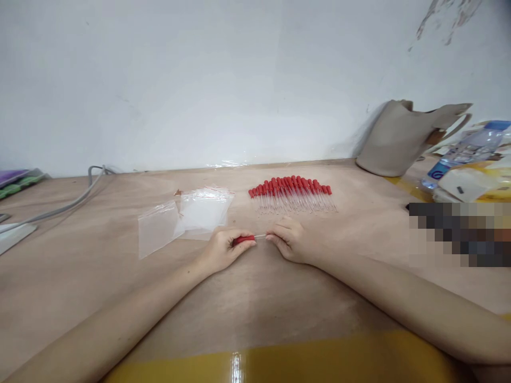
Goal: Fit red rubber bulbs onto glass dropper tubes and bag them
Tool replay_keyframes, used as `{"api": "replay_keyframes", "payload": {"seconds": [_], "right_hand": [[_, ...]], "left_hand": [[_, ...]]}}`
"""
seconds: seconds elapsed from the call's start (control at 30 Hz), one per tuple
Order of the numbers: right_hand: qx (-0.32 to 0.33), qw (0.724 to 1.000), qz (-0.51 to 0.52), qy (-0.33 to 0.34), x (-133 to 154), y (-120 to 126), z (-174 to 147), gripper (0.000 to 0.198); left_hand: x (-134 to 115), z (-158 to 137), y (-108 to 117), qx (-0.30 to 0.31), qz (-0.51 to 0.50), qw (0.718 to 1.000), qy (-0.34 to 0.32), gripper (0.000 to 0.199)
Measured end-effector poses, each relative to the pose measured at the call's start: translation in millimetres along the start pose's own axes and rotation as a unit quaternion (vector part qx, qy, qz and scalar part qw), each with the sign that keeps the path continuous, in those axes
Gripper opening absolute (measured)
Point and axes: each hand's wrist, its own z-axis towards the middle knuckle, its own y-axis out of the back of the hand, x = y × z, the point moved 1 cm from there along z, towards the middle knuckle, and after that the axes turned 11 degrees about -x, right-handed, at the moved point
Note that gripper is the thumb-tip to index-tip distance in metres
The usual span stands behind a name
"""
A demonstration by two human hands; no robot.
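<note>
A glass dropper (244, 240) with a red rubber bulb lies sideways between my two hands. My left hand (227, 249) is closed around the red bulb. With pinched fingers, my right hand (288, 239) grips the clear tube, whose tip is hidden behind the fingers. Just beyond my hands, several like droppers (293, 186) lie side by side in a fanned row, red bulbs toward the wall and clear tubes toward me. Left of them is a stack of clear zip bags (205, 208), and a single zip bag (157, 229) lies partly against it.
A grey cable (75, 202) runs along the left side of the table (80, 298). At the back right stand a beige pitcher-like container (393, 141), a tilted plastic bottle (465, 154) and a white-and-yellow package (475, 183). Yellow tape (255, 367) covers the near edge.
</note>
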Motion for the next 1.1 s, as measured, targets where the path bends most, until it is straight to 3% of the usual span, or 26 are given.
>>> {"api": "replay_keyframes", "payload": {"seconds": [0.4, 0.53, 0.73, 0.83, 0.97, 1.03, 1.1], "right_hand": [[0.081, 0.995, 0.006, -0.051, 9, -3, 5, 0.032], [0.092, 0.992, 0.018, -0.083, 8, -3, 5, 0.031], [0.13, 0.98, 0.034, -0.143, 22, 5, 16, 0.026], [0.17, 0.971, 0.027, -0.167, 29, 15, 25, 0.022], [0.179, 0.939, 0.033, -0.291, 9, 22, 41, 0.021], [0.164, 0.911, 0.008, -0.377, -10, 17, 51, 0.027], [0.111, 0.906, -0.045, -0.406, -28, 8, 62, 0.03]], "left_hand": [[0, -1, -1, 0.016, 0.004, 1.0, -0.006, 0.017], [0, 0, 0, 0.013, 0.024, 0.998, -0.053, 0.017], [10, 6, 1, -0.047, 0.047, 0.986, -0.155, 0.015], [13, 8, 4, -0.087, 0.072, 0.982, -0.151, 0.02], [15, 9, 8, -0.096, 0.147, 0.981, -0.077, 0.034], [17, 9, 7, -0.066, 0.168, 0.982, -0.056, 0.031], [20, 10, 6, -0.04, 0.179, 0.982, -0.042, 0.027]]}}
